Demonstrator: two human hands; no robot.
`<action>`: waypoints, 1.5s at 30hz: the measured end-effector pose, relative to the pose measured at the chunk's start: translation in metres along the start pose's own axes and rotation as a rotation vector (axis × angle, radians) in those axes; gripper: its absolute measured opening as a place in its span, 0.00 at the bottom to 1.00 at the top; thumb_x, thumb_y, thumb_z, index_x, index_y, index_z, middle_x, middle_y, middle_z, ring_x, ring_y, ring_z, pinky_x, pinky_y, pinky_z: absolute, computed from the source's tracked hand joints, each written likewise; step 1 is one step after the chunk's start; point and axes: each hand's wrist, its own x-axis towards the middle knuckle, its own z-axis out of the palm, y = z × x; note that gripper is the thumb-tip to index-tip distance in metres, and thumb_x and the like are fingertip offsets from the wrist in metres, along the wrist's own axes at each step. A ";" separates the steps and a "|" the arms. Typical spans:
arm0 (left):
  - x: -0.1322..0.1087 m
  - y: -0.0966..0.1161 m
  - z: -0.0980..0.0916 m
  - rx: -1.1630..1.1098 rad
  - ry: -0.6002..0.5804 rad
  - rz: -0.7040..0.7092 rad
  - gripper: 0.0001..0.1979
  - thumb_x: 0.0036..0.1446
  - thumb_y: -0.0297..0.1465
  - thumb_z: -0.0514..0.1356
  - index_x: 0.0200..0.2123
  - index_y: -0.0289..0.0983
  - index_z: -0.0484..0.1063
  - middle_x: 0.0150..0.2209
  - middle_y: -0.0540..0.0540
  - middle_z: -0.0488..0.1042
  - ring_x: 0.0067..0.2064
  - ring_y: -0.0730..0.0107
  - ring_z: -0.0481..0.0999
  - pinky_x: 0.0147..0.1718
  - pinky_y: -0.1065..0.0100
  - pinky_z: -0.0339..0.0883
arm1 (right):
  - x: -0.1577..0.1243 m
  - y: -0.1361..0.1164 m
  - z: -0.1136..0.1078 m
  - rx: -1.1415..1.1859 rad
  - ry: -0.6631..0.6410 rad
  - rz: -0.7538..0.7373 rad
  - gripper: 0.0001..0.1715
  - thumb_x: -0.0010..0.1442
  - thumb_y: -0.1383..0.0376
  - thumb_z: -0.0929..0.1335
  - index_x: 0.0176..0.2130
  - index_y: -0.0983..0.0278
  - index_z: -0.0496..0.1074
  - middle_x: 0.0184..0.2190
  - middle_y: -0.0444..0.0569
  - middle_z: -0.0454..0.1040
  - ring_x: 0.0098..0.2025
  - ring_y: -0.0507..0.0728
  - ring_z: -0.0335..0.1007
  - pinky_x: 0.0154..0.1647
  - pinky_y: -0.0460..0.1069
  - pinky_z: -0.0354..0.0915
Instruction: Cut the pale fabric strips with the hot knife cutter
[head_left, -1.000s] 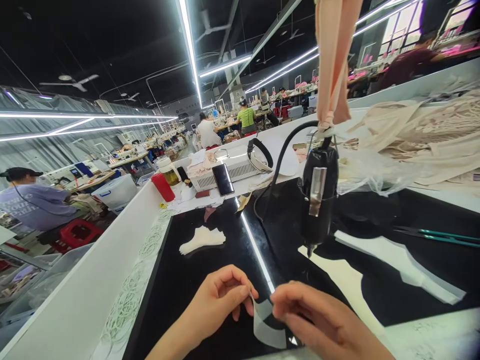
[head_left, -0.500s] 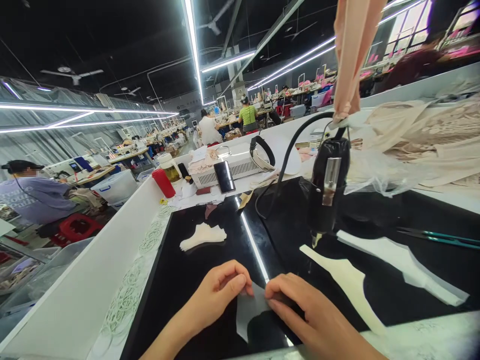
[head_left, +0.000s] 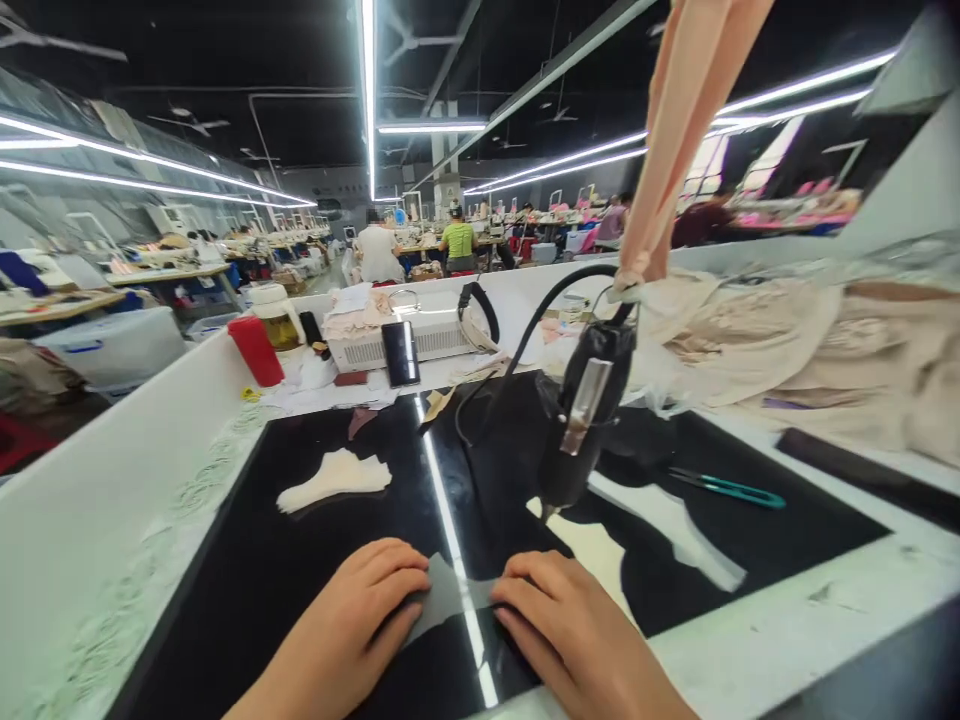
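A thin translucent film piece (head_left: 450, 595) lies flat on the glossy black work surface (head_left: 300, 560) at the near edge. My left hand (head_left: 352, 625) rests on its left end with fingers stretched flat. My right hand (head_left: 577, 640) presses its right end, fingers also flat. Just beyond my right hand a black hand-held tool (head_left: 585, 410) hangs tip down from a peach fabric strap (head_left: 679, 130), its cable looping back.
A small cream fabric piece (head_left: 334, 478) lies to the left, white cut pieces (head_left: 660, 515) to the right, teal scissors (head_left: 727, 488) beyond them. Behind stand a white box machine (head_left: 390, 340), a phone, a red cup (head_left: 255, 350) and a beige garment heap (head_left: 825, 350). Other people work at distant tables.
The film was held up between pinched fingers, then laid down; both hands now press it flat. The view has swung, and the hanging tool sits more to the left.
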 end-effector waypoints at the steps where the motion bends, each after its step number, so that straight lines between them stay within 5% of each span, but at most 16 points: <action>1: -0.002 -0.005 0.003 0.030 0.026 0.021 0.11 0.68 0.29 0.60 0.50 0.46 0.77 0.53 0.48 0.79 0.58 0.61 0.77 0.58 0.61 0.74 | -0.003 0.006 -0.009 -0.034 0.013 0.015 0.12 0.72 0.68 0.63 0.45 0.57 0.75 0.42 0.47 0.79 0.42 0.56 0.77 0.44 0.51 0.72; 7: -0.011 -0.025 0.016 0.183 0.125 0.090 0.14 0.67 0.38 0.62 0.55 0.52 0.77 0.56 0.54 0.79 0.58 0.57 0.79 0.56 0.58 0.76 | -0.020 0.069 -0.057 -0.321 0.141 0.235 0.14 0.74 0.61 0.61 0.45 0.60 0.75 0.41 0.52 0.81 0.43 0.61 0.79 0.44 0.55 0.73; 13: -0.015 -0.030 0.019 0.251 0.134 0.102 0.14 0.68 0.39 0.60 0.55 0.53 0.77 0.57 0.55 0.79 0.58 0.60 0.79 0.56 0.61 0.75 | -0.025 0.111 -0.057 -0.539 0.114 0.258 0.21 0.75 0.57 0.59 0.46 0.63 0.77 0.40 0.55 0.81 0.39 0.63 0.77 0.40 0.56 0.70; 20: -0.018 -0.033 0.023 0.279 0.132 0.106 0.15 0.69 0.40 0.59 0.56 0.53 0.76 0.57 0.55 0.79 0.58 0.60 0.79 0.55 0.63 0.76 | -0.019 0.112 -0.046 -0.761 -0.024 0.251 0.11 0.71 0.66 0.66 0.37 0.64 0.76 0.32 0.48 0.77 0.37 0.58 0.75 0.39 0.54 0.69; 25: -0.019 -0.035 0.024 0.266 0.132 0.098 0.15 0.69 0.40 0.60 0.56 0.54 0.76 0.57 0.56 0.79 0.59 0.60 0.78 0.56 0.62 0.75 | -0.015 0.115 -0.047 -0.833 -0.074 0.250 0.09 0.69 0.63 0.70 0.37 0.65 0.74 0.34 0.43 0.76 0.36 0.54 0.75 0.41 0.53 0.74; 34: -0.019 -0.034 0.024 0.190 0.141 0.073 0.14 0.68 0.39 0.61 0.55 0.53 0.78 0.56 0.55 0.79 0.58 0.59 0.79 0.55 0.63 0.76 | -0.024 0.124 -0.056 -0.745 0.024 0.243 0.07 0.71 0.65 0.67 0.41 0.64 0.75 0.36 0.48 0.78 0.37 0.55 0.75 0.42 0.53 0.71; 45: -0.019 -0.035 0.023 0.212 0.133 0.074 0.15 0.69 0.39 0.60 0.56 0.53 0.77 0.55 0.55 0.80 0.57 0.60 0.80 0.55 0.62 0.76 | -0.019 0.122 -0.051 -0.657 -0.057 0.282 0.08 0.70 0.61 0.70 0.42 0.65 0.76 0.41 0.47 0.78 0.41 0.55 0.77 0.44 0.54 0.75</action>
